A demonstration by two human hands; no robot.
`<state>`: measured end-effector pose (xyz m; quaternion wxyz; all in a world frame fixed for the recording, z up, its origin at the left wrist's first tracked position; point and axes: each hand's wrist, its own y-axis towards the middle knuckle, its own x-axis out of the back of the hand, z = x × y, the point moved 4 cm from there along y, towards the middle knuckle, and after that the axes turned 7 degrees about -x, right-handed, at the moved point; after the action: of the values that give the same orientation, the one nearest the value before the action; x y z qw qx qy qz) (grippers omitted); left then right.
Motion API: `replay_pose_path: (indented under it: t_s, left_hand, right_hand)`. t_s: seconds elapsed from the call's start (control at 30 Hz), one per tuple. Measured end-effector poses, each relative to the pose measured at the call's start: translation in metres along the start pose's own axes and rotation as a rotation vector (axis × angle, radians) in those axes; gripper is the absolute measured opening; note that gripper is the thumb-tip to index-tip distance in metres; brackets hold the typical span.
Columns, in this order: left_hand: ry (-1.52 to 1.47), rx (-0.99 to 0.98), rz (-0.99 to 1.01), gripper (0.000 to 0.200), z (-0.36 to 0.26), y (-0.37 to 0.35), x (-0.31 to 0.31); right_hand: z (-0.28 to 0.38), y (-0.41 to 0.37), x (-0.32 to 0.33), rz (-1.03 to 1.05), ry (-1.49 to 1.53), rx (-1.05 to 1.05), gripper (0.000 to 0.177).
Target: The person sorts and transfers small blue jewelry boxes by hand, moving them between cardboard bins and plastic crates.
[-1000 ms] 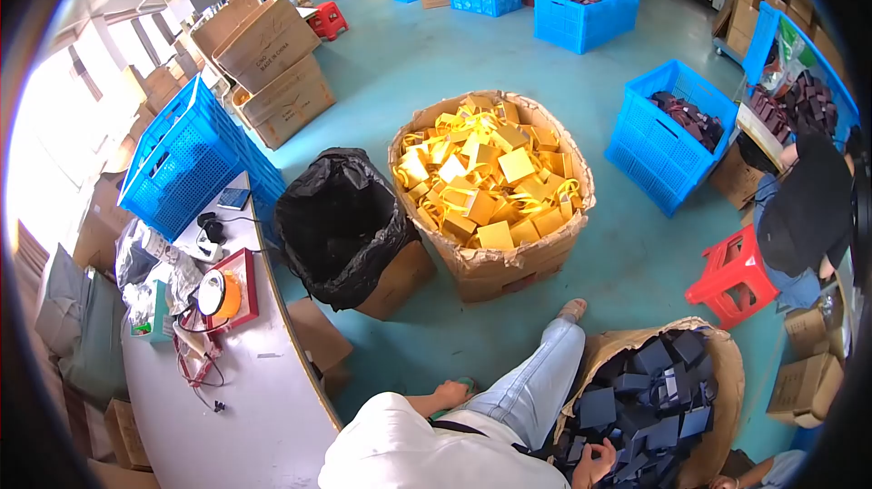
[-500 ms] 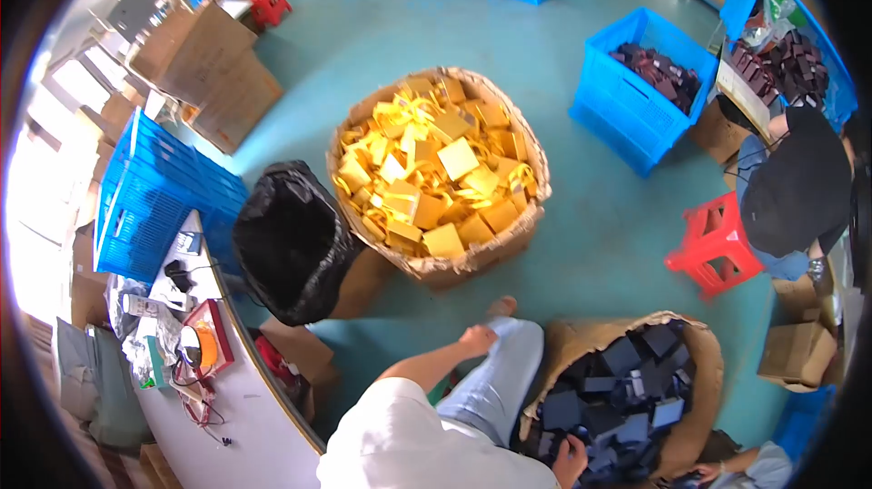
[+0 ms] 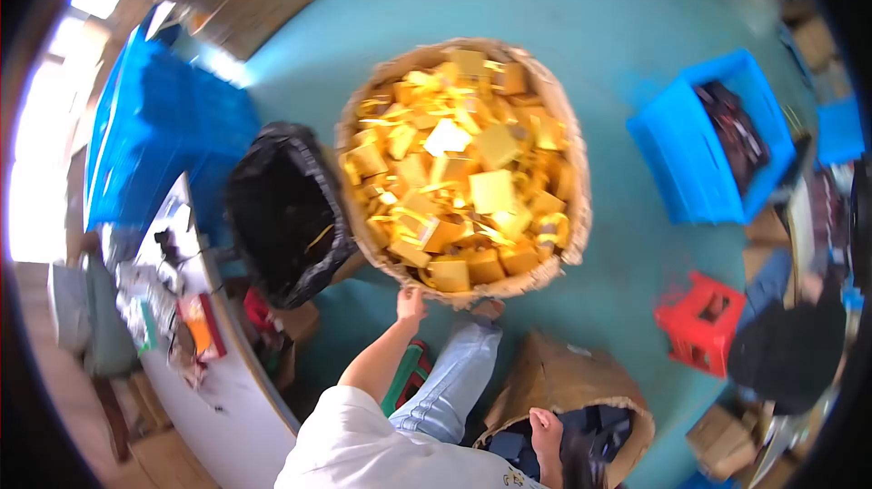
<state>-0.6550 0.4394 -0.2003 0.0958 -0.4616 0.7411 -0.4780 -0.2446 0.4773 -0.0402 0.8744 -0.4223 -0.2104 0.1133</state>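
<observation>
My left hand (image 3: 411, 304) is at the near rim of a big round cardboard carton (image 3: 584, 207), its fingers curled over the torn edge. Yellow boxes (image 3: 491, 191) and yellow ribbon-like strips fill this carton. Lower down, my right hand (image 3: 546, 433) is closed in a fist over the opening of a second cardboard carton (image 3: 554, 371) that holds dark blue-black boxes (image 3: 583, 420). What the fist holds, if anything, is hidden. Left of the yellow boxes stands a bin lined with a black plastic bag (image 3: 282, 217).
A white table (image 3: 232, 398) with clutter runs along my left, beside stacked blue crates (image 3: 173, 117). On the right are a blue crate (image 3: 695, 158) with dark items, a red stool (image 3: 699, 324) and a person in dark clothing (image 3: 788, 348). A green-and-red stool (image 3: 409, 375) is by my leg.
My left hand has moved from my knee to the rim of the yellow-box carton. My right hand has risen from among the dark boxes. The view has turned and moved closer to the yellow boxes.
</observation>
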Motion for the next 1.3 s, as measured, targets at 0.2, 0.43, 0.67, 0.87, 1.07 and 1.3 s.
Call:
replay_pose_path:
  t_s: [0.2, 0.43, 0.67, 0.87, 1.07, 1.3]
  left_hand:
    - [0.29, -0.058, 0.221, 0.032, -0.007, -0.025, 0.025]
    - [0.219, 0.079, 0.103, 0.031, 0.009, -0.082, 0.066]
    - [0.092, 0.113, 0.061, 0.027, 0.027, -0.104, 0.061]
    - [0.015, 0.105, 0.007, 0.028, 0.028, -0.105, 0.018]
    - [0.056, 0.047, -0.023, 0.031, -0.017, -0.099, -0.035]
    - [0.003, -0.065, -0.166, 0.027, -0.082, -0.085, -0.148]
  right_hand:
    - [0.079, 0.043, -0.032, 0.215, -0.1, -0.047, 0.015]
    - [0.155, 0.054, -0.048, 0.41, -0.287, -0.023, 0.021]
    - [0.219, 0.045, -0.023, 0.422, -0.354, 0.037, 0.021]
    - [0.228, 0.093, 0.035, 0.338, -0.52, 0.075, 0.02]
    - [0.114, 0.312, 0.188, 0.2, -0.919, 0.129, 0.022]
    - [0.246, 0.345, 0.183, 0.271, -0.77, -0.109, 0.02]
